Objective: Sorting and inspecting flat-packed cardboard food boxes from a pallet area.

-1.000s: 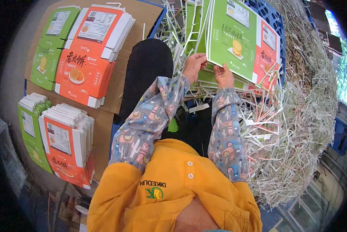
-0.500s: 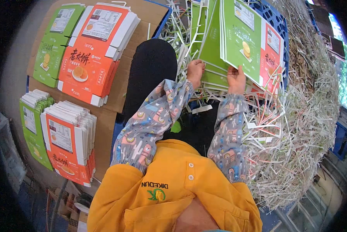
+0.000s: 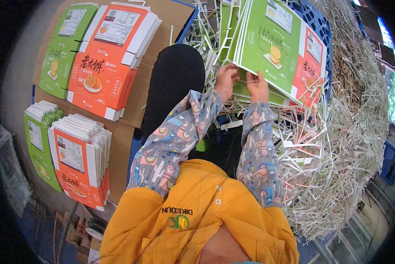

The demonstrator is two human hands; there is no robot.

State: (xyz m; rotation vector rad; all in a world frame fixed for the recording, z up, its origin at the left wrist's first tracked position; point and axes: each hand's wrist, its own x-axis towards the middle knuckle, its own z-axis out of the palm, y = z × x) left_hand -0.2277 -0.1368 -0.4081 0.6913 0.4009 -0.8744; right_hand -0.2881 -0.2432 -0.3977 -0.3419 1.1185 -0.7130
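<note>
Several flat printed cardboard sheets (image 3: 254,48), green on the left and orange on the right, lie at a tilt on a stack in front of me. My left hand (image 3: 226,82) has its fingers curled at the lower left corner of these sheets. Close beside it, my right hand (image 3: 257,88) grips their near edge, the thumb partly hidden. Below the raised sheets, the edges of more green sheets (image 3: 246,91) show. The lifted sheets fan slightly apart along their left side.
Stacks of orange flat cartons (image 3: 98,79) and green ones (image 3: 58,66) lie on a brown cardboard sheet (image 3: 118,141) at left, with shorter stacks nearer me. A large heap of shredded paper strips (image 3: 338,176) fills the right. A blue plastic crate (image 3: 318,22) stands behind the sheets.
My right hand has moved left along the near edge, closer to my left hand. The upper sheets have swung left and lower, and my left hand now meets their corner.
</note>
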